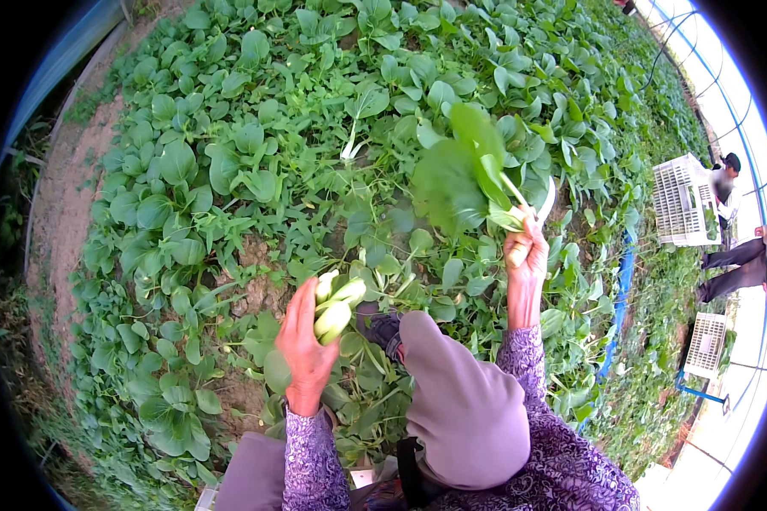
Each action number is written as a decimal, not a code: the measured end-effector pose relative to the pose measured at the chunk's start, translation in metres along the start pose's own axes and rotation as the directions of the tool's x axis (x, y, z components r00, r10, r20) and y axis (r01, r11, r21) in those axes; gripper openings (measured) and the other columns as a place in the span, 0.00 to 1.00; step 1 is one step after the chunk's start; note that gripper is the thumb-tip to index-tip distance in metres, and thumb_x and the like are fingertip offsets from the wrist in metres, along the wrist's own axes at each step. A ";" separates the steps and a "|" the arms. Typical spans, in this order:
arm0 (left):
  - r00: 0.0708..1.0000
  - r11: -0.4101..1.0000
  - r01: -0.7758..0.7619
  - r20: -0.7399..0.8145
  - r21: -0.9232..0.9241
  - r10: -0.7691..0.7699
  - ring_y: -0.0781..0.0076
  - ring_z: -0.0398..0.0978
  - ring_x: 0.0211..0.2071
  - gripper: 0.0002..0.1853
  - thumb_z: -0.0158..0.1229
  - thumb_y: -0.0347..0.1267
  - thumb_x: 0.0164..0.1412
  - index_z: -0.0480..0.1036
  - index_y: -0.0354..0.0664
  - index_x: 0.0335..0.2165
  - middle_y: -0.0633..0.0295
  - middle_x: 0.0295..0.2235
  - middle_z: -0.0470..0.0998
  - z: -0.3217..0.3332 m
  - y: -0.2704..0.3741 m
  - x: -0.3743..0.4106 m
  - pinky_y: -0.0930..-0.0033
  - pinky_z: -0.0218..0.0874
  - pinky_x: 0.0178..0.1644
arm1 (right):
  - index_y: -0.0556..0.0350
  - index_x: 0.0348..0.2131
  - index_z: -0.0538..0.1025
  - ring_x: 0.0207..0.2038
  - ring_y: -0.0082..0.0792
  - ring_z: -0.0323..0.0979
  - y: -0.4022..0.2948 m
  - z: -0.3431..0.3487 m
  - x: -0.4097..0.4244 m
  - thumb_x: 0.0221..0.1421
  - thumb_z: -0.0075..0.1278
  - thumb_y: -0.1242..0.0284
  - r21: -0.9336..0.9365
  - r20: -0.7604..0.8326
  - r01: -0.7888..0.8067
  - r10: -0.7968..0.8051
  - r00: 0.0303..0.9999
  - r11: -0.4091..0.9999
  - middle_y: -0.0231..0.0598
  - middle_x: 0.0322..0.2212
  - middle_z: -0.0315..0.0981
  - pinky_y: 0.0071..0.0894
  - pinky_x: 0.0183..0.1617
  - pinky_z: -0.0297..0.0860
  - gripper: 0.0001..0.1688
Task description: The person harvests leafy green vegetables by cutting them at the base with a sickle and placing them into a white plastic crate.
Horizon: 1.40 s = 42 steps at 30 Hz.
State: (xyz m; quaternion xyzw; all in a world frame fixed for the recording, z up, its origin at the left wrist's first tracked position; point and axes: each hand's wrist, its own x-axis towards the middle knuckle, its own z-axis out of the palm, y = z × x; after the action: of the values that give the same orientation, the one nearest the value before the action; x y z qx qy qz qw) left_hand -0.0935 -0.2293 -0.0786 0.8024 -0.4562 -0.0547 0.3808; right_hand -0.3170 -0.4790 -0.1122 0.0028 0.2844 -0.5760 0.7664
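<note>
My left hand is closed around several pale green leafy-vegetable heads, their thick stem bases pointing to the upper right. Out to the right, my right hand grips a leafy green plant by its stalk; its broad leaves are blurred. A curved, pale blade sticks up beside the fingers of this hand, its handle hidden. Between the hands and beyond them grow low leafy greens. A single plant with a white stalk lies on the foliage above centre.
White plastic crates stand at the right, near a person in dark clothing and another person's legs. A blue hose or strip crosses the bed. Bare soil runs along the left. My knee is below centre.
</note>
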 end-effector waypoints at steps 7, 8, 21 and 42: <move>0.997 0.992 0.064 -0.043 -0.110 -0.069 0.61 0.72 0.35 0.36 0.58 0.16 0.30 0.65 0.38 0.47 0.54 0.36 0.72 -0.046 0.069 -0.017 0.66 0.64 0.40 | 0.63 0.36 0.70 0.12 0.15 0.56 -0.039 0.031 -0.020 0.51 0.49 0.78 0.106 0.165 -0.296 0.277 0.947 0.949 0.54 0.32 0.69 0.06 0.12 0.56 0.11; 0.996 0.993 0.064 -0.050 -0.096 -0.069 0.61 0.72 0.34 0.37 0.58 0.17 0.30 0.65 0.38 0.47 0.54 0.35 0.72 -0.054 0.080 -0.020 0.66 0.64 0.39 | 0.62 0.35 0.70 0.12 0.15 0.55 -0.039 0.038 -0.024 0.51 0.49 0.78 0.104 0.133 -0.256 0.242 0.961 0.961 0.52 0.31 0.69 0.06 0.11 0.55 0.10; 0.903 0.862 -0.421 0.040 0.281 0.428 0.65 0.71 0.24 0.17 0.52 0.20 0.38 0.69 0.34 0.34 0.40 0.53 0.54 -0.145 0.162 -0.032 0.67 0.65 0.28 | 0.60 0.36 0.65 0.19 0.13 0.61 0.026 0.180 -0.196 0.37 0.57 0.86 -0.708 0.587 0.257 0.347 0.731 0.657 0.37 0.32 0.66 0.08 0.15 0.56 0.23; 0.846 0.427 -0.448 0.217 0.785 0.487 0.67 0.68 0.28 0.11 0.52 0.20 0.43 0.70 0.31 0.31 0.55 0.46 0.68 -0.195 0.186 -0.133 0.70 0.59 0.27 | 0.64 0.26 0.67 0.10 0.18 0.62 0.043 0.119 -0.270 0.44 0.48 0.73 -0.795 0.606 0.467 0.465 0.645 0.388 0.30 0.13 0.63 0.18 0.11 0.60 0.11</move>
State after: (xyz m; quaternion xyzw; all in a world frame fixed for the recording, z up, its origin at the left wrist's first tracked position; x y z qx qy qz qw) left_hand -0.2141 -0.0715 0.1475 0.7269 -0.6243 0.2854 -0.0208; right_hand -0.2750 -0.2662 0.0926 -0.6647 0.2004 -0.2583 0.6718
